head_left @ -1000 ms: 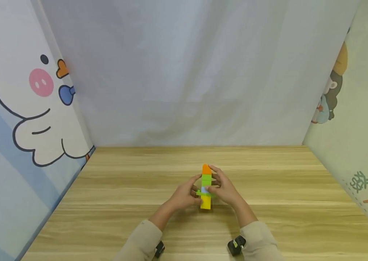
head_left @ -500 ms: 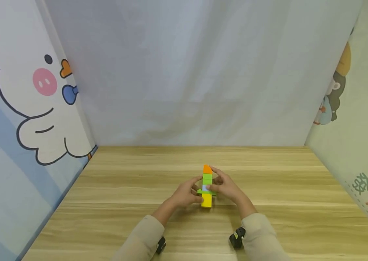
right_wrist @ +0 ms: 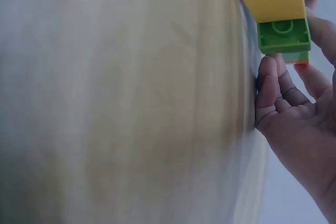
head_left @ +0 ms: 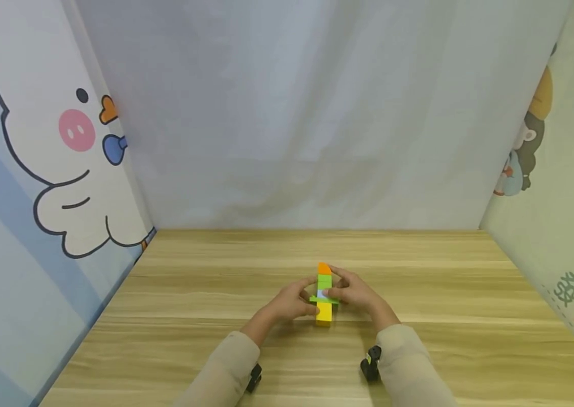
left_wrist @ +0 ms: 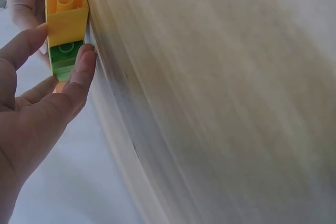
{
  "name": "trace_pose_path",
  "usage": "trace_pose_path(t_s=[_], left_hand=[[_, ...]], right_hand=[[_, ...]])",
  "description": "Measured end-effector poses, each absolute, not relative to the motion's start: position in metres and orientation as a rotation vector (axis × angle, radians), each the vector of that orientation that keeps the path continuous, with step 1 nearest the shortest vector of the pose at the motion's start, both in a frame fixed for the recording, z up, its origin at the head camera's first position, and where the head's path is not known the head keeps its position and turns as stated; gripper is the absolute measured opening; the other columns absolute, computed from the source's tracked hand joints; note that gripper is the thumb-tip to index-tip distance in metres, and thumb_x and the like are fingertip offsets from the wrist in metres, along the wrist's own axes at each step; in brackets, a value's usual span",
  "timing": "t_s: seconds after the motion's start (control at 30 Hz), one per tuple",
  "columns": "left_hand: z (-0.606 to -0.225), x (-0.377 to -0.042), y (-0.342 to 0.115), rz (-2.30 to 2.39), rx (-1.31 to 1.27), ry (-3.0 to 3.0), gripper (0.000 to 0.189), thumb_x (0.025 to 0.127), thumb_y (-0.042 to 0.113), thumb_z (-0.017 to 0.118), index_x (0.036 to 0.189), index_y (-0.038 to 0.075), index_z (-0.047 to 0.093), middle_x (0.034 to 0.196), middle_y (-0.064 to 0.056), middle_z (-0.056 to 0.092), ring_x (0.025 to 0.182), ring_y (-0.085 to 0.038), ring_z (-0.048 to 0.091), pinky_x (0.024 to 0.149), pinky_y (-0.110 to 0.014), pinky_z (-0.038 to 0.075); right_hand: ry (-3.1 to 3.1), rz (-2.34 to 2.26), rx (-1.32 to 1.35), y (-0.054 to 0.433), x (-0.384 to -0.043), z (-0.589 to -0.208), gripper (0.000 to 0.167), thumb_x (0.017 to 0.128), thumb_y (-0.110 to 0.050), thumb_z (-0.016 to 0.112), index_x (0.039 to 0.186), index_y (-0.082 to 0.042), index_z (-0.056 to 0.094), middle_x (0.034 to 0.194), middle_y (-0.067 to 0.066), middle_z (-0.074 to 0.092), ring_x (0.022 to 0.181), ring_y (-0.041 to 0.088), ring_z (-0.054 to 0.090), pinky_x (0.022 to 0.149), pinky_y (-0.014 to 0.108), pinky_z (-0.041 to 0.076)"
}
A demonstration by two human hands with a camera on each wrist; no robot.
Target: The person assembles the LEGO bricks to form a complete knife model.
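Observation:
Both hands hold a stack of toy building blocks over the middle of the table. The stack has an orange slanted block [head_left: 324, 268] at its far end, then green blocks [head_left: 324, 281], a light blue block [head_left: 322, 294], a wider thin green block [head_left: 323, 299] and a yellow block [head_left: 324, 312] nearest me. My left hand [head_left: 290, 301] grips the left side, its thumb on the yellow block. From the right, my right hand [head_left: 358, 293] pinches the stack, thumb over the light blue block and forefinger by the orange one. The yellow block's hollow underside shows in the left wrist view.
The wooden table [head_left: 215, 260] runs back to a pale grey curtain [head_left: 287, 113]. Printed cartoon panels stand on the left [head_left: 22, 147] and right [head_left: 566, 186]. A small black camera [head_left: 371, 363] is worn at the right wrist.
The stack has tipped slightly, so it looks shorter and the yellow block's end shows more. Both hands keep their hold, and the whole head view has shifted a little.

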State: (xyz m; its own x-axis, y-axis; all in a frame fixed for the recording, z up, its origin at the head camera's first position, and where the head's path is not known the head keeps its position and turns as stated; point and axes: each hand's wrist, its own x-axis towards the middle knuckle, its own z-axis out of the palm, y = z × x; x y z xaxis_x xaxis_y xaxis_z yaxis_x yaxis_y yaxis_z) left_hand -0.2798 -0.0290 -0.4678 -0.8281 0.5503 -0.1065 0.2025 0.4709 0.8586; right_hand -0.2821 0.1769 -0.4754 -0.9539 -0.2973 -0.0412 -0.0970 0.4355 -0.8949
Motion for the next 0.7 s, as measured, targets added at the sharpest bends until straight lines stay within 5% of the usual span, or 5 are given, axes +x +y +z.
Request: trace_pose_path(t_s=[0.7], left_hand=[[-0.4689,-0.2782,-0.0244,1.394,0.568,2.230,0.068,0.082,0.012,0.071,0.141,0.006,0.038,0.106,-0.016,0.055,0.086,-0.023,0.059,0.076,-0.040,0.051]], right_hand=[[2.468,-1.489,-0.402,0.1851,-0.2849,-0.4768,0.068,0.086,-0.021,0.067,0.141,0.002,0.034,0.089,0.012,0.058,0.076,0.020,0.051,0.066,0.030,0.044]])
